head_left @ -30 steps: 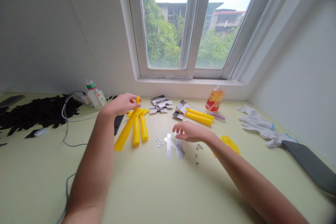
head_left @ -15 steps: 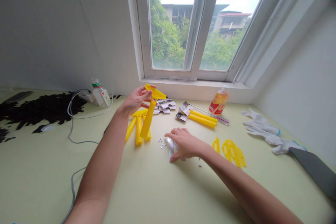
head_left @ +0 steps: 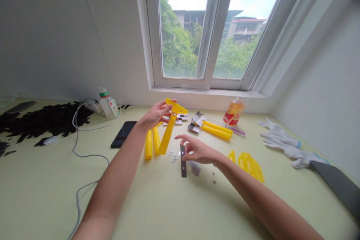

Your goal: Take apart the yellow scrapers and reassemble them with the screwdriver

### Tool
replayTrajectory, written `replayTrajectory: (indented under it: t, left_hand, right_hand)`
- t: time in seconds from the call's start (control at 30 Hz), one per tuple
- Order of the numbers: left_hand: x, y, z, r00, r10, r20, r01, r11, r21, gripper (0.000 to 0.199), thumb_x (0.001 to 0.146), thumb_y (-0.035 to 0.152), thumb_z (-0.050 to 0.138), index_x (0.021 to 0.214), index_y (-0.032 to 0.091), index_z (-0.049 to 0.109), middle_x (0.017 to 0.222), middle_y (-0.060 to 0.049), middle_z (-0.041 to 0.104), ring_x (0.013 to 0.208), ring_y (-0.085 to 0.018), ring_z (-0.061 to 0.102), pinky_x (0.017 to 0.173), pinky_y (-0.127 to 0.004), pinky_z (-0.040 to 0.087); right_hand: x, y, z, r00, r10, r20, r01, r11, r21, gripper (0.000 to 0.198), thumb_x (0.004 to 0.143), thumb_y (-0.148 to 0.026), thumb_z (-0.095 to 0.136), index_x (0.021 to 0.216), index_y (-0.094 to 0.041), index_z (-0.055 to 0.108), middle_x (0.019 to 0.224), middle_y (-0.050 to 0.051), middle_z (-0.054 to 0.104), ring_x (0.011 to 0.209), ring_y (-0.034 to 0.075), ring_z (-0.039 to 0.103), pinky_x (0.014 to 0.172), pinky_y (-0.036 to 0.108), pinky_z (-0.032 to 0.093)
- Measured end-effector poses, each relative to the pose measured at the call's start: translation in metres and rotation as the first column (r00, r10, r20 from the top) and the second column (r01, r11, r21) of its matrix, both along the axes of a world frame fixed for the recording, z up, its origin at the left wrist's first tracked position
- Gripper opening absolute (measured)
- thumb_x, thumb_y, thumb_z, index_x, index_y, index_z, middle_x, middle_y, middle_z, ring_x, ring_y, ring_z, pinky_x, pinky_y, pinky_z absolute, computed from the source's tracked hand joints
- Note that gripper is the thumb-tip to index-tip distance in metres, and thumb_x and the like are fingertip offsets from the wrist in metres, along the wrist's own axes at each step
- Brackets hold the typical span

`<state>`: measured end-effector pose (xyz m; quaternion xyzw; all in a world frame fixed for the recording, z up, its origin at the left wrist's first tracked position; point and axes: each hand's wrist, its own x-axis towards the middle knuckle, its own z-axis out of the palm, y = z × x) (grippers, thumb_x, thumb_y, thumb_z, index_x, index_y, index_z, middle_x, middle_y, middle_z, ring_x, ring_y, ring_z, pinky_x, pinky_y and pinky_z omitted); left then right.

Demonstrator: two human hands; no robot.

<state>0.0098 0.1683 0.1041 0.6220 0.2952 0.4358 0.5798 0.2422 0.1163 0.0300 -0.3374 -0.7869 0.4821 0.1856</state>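
Note:
My left hand (head_left: 157,115) grips a yellow scraper handle (head_left: 169,133) by its wide head, with the shaft hanging down toward me. Between thumb and fingers of my right hand (head_left: 201,151) is a dark flat blade (head_left: 183,168) with holes, held upright just over the table. More thin grey blades (head_left: 194,168) lie under and behind that hand. Several small nuts (head_left: 173,158) are scattered left of the blade, and screws (head_left: 214,181) lie to its right. Other yellow handles (head_left: 149,145) rest below my left hand. Flat yellow plates (head_left: 251,165) lie beyond my right wrist.
Finished-looking yellow scrapers (head_left: 216,130) with card sleeves lie near the window, beside an orange-labelled bottle (head_left: 234,111). White gloves (head_left: 281,138) are at right. At left are a phone (head_left: 122,135), a cable (head_left: 81,152), a clear bottle (head_left: 109,105) and black scraps (head_left: 53,116).
My right hand has lifted a blade from the blades on the table and now holds it up. My left hand has shifted slightly right and down in view with the yellow handle.

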Motion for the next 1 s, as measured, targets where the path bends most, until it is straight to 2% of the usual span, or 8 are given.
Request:
replayTrajectory:
  t: [0.1, 0.2, 0.33, 0.53, 0.67, 0.77, 0.87, 1.0]
  left_hand:
    - [0.004, -0.004, 0.003, 1.0, -0.011, 0.013, 0.011, 1.0, -0.015, 0.054, 0.083, 0.046, 0.071, 0.129, 0.023, 0.055, 0.108, -0.012, 0.066, 0.082, -0.02, 0.071, 0.056, -0.023, 0.057]
    - [0.005, -0.007, 0.007, 1.0, -0.011, -0.016, 0.011, 1.0, -0.027, 0.055, 0.083, 0.047, 0.071, 0.129, 0.022, 0.055, 0.101, -0.01, 0.067, 0.083, -0.02, 0.07, 0.058, -0.023, 0.057]
    - [0.007, -0.009, 0.008, 0.998, -0.007, -0.059, 0.005, 1.0, -0.021, 0.057, 0.083, 0.049, 0.069, 0.13, 0.022, 0.054, 0.107, -0.013, 0.066, 0.085, -0.02, 0.069, 0.061, -0.026, 0.058]
    - [0.032, -0.018, 0.007, 0.961, -0.131, -0.242, 0.141, 0.99, 0.023, 0.056, 0.087, 0.056, 0.061, 0.132, 0.023, 0.055, 0.115, -0.016, 0.066, 0.083, -0.021, 0.071, 0.062, -0.028, 0.058]
    - [0.057, -0.032, 0.005, 0.914, -0.231, -0.334, 0.255, 0.967, 0.029, 0.052, 0.088, 0.056, 0.058, 0.129, 0.024, 0.056, 0.116, -0.014, 0.066, 0.085, -0.023, 0.072, 0.061, -0.027, 0.058]
    - [0.07, -0.04, 0.003, 0.896, -0.293, -0.332, 0.312, 0.95, 0.003, 0.05, 0.087, 0.057, 0.059, 0.123, 0.023, 0.058, 0.113, -0.013, 0.067, 0.085, -0.023, 0.072, 0.06, -0.027, 0.058]
    - [0.076, -0.043, 0.001, 0.898, -0.302, -0.321, 0.316, 0.949, -0.006, 0.048, 0.086, 0.058, 0.059, 0.117, 0.021, 0.061, 0.108, -0.012, 0.068, 0.086, -0.023, 0.072, 0.061, -0.027, 0.058]
    - [0.077, -0.041, -0.002, 0.894, -0.27, -0.359, 0.289, 0.957, -0.001, 0.047, 0.086, 0.06, 0.058, 0.109, 0.019, 0.063, 0.1, -0.011, 0.068, 0.084, -0.024, 0.072, 0.061, -0.029, 0.058]
  right_hand:
    - [0.008, 0.007, 0.006, 0.994, -0.01, -0.107, -0.004, 0.992, -0.13, 0.075, 0.071, -0.021, 0.072, 0.138, -0.027, 0.039, 0.087, -0.003, 0.056, 0.068, 0.009, 0.056, 0.065, 0.025, 0.048]
    - [0.027, 0.016, 0.02, 0.978, -0.054, -0.2, 0.025, 0.989, -0.145, 0.082, 0.073, -0.028, 0.076, 0.143, -0.025, 0.032, 0.076, -0.005, 0.059, 0.073, 0.013, 0.06, 0.072, 0.029, 0.049]
    - [0.059, 0.024, 0.051, 0.926, -0.191, -0.326, 0.174, 0.981, -0.08, 0.09, 0.074, -0.034, 0.077, 0.146, -0.024, 0.025, 0.085, 0.0, 0.064, 0.086, 0.018, 0.065, 0.085, 0.04, 0.051]
    - [0.079, 0.008, 0.09, 0.87, -0.312, -0.381, 0.384, 0.914, 0.128, 0.088, 0.075, -0.036, 0.078, 0.147, -0.029, 0.028, 0.082, -0.002, 0.061, 0.082, 0.016, 0.065, 0.082, 0.037, 0.055]
    - [0.071, -0.002, 0.092, 0.883, -0.286, -0.372, 0.383, 0.898, 0.218, 0.083, 0.077, -0.036, 0.076, 0.146, -0.028, 0.031, 0.083, -0.001, 0.06, 0.084, 0.016, 0.065, 0.084, 0.037, 0.056]
    - [0.066, -0.003, 0.086, 0.901, -0.254, -0.351, 0.356, 0.896, 0.266, 0.08, 0.079, -0.036, 0.073, 0.146, -0.029, 0.029, 0.096, 0.003, 0.061, 0.083, 0.016, 0.065, 0.08, 0.036, 0.058]
    - [0.066, -0.001, 0.081, 0.911, -0.252, -0.327, 0.358, 0.877, 0.32, 0.079, 0.081, -0.036, 0.071, 0.148, -0.033, 0.028, 0.113, 0.007, 0.056, 0.078, 0.014, 0.065, 0.072, 0.033, 0.059]
    - [0.068, -0.004, 0.083, 0.939, -0.227, -0.26, 0.322, 0.847, 0.423, 0.081, 0.083, -0.033, 0.069, 0.15, -0.036, 0.024, 0.125, 0.009, 0.052, 0.074, 0.012, 0.065, 0.075, 0.036, 0.06]
